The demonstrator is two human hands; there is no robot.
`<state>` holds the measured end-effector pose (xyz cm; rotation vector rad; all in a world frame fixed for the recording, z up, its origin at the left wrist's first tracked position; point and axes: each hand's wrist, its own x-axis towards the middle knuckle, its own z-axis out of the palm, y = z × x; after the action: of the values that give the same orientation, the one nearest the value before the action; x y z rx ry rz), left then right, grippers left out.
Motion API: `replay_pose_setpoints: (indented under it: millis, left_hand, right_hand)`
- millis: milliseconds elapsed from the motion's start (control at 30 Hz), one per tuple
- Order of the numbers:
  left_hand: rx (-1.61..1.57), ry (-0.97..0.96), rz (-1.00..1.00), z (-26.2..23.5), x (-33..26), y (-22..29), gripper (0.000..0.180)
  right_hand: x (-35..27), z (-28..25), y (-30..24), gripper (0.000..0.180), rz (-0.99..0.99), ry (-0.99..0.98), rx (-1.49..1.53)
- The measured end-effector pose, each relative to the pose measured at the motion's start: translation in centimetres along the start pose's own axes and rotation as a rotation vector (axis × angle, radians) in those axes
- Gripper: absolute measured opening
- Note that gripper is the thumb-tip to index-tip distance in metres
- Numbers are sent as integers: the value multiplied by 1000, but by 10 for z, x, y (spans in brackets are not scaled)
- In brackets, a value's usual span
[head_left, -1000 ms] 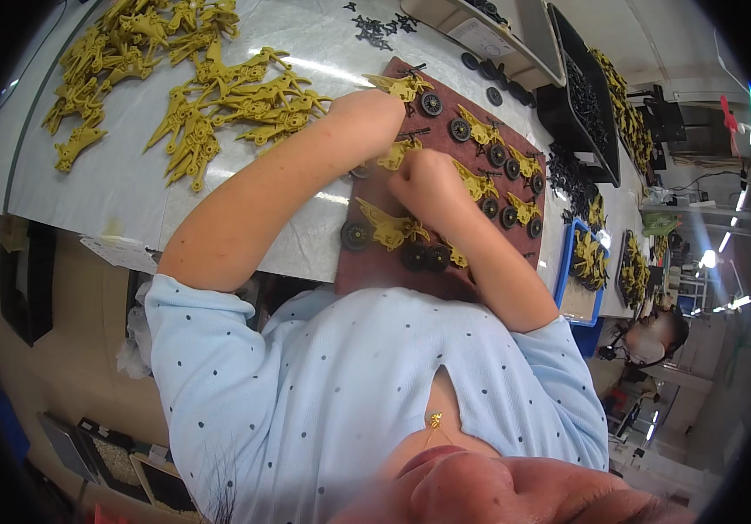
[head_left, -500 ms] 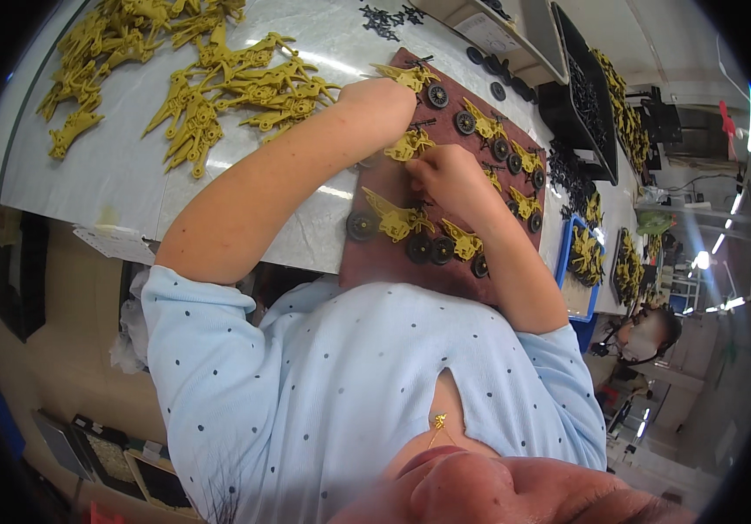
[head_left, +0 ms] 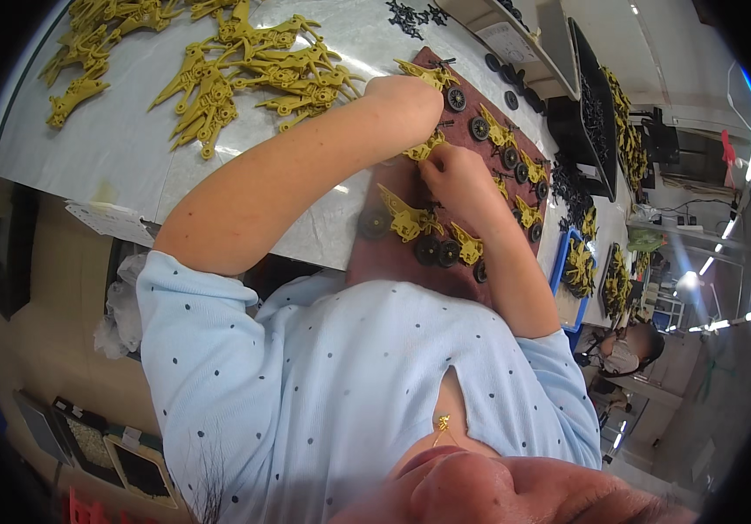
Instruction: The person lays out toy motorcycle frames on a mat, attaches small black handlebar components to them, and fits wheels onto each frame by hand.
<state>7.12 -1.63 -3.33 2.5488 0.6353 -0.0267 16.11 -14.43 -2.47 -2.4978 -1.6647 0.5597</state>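
My right hand point(head_left: 461, 182) is closed, with thumb and fingers pinched at the edge of a yellow plastic toy-vehicle body point(head_left: 425, 147). Just beyond it, my bent left hand point(head_left: 410, 103) reaches over the same part, its fingers hidden behind the back of the hand. Both hands are above a dark red mat point(head_left: 384, 258). Nearer to me on this mat lies another yellow body point(head_left: 406, 217) with black wheels point(head_left: 427, 251) beside it. At the far end, one more yellow body point(head_left: 423, 73) sits next to a black wheel point(head_left: 455, 99).
Heaped yellow parts point(head_left: 284, 70) cover the table's left side. Small black pieces point(head_left: 410, 17) and loose wheels point(head_left: 511, 74) lie farther back. On the right stand a black bin point(head_left: 587, 131) and a blue tray point(head_left: 559, 262) with yellow parts. A co-worker point(head_left: 629, 351) sits beyond.
The whole view has shifted a little, so table and mat appear slightly farther right. Both hands stay at the same yellow body, with almost the same pose.
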Motion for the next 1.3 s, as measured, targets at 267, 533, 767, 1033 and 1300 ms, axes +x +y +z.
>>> replay_pose_setpoints:
  millis: [267, 533, 767, 1033, 1300]
  left_hand:
    - [-37, 55, 8, 4, 0, 3, 17]
    - [59, -41, 16, -3, -2, 3, 17]
    - [22, 89, 2, 5, 5, -1, 19]
    - [-47, 18, -39, 5, 7, -7, 21]
    - [9, -13, -54, 1, 6, -3, 24]
  right_hand:
    - [9, 7, -8, 22, -41, -18, -165]
    - [10, 1, -4, 25, 59, -74, -26]
    - [13, 5, 1, 22, -47, -148, -200]
    - [56, -73, -9, 30, 29, -162, 158]
    - [211, -33, 33, 42, -55, 262, -24]
